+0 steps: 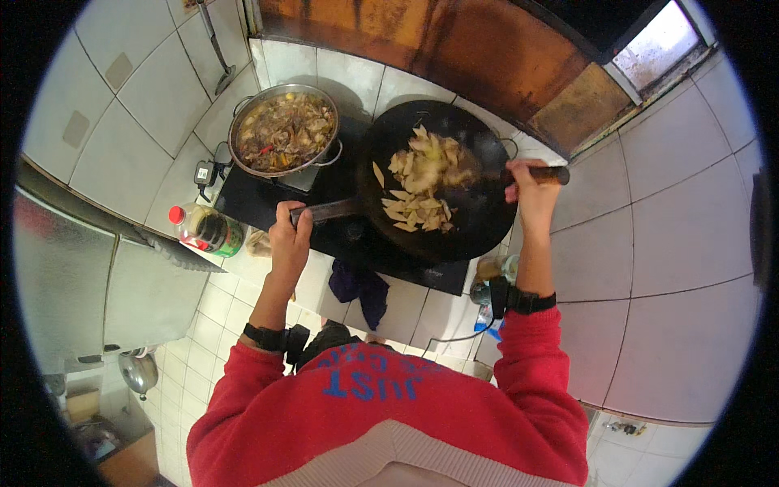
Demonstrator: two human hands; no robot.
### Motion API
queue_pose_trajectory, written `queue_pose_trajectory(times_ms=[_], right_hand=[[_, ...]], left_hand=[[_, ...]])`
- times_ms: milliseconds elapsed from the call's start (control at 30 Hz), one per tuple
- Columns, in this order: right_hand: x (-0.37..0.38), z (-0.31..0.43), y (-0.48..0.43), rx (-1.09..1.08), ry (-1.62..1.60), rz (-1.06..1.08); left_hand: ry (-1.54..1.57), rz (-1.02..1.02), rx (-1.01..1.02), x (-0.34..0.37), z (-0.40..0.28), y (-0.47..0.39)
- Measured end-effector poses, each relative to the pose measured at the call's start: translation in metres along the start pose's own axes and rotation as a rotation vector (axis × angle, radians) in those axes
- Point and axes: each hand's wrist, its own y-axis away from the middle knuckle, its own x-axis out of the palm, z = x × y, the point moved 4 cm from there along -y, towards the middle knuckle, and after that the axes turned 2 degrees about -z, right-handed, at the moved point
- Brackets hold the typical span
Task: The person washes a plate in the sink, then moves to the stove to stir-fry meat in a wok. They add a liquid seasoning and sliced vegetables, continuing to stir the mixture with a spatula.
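My left hand (288,236) is closed around the handle (336,210) of a dark wok (481,234), which sits on the right side of a black cooktop (255,198). Pale, diamond-cut slices of food (420,210) lie in the wok, mostly in its middle and lower left, and those near the centre look blurred. Over the wok's right rim, my right hand (530,189) grips a utensil by its dark wooden handle (552,176). The utensil's working end is hard to make out among the food.
Left of the wok, a steel pot (230,139) full of stew stands on the cooktop. A red-capped bottle (210,230) is on the counter at left. A dark purple cloth (365,292) hangs at the front edge. Jars (485,286) stand near my right forearm. Tiled walls flank both sides.
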Motion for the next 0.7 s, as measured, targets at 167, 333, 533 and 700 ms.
queue_pose_trajectory(times_ms=[167,333,533,700], right_hand=[[0.010,0.000,0.013,0.157,-0.029,0.126],[-0.055,0.045,0.018,0.135,0.246,0.047],[-0.034,0.039,0.036,0.288,0.144,0.069],[0.032,-0.016,0.049,0.418,-0.520,-0.188]], left_hand=[[0.003,0.000,0.052,0.001,-0.004,-0.001],[-0.001,-0.002,0.056,0.001,0.000,-0.001],[-0.003,-0.029,0.046,0.003,0.002,-0.001],[-0.033,-0.031,0.100,-0.001,-0.009,-0.002]])
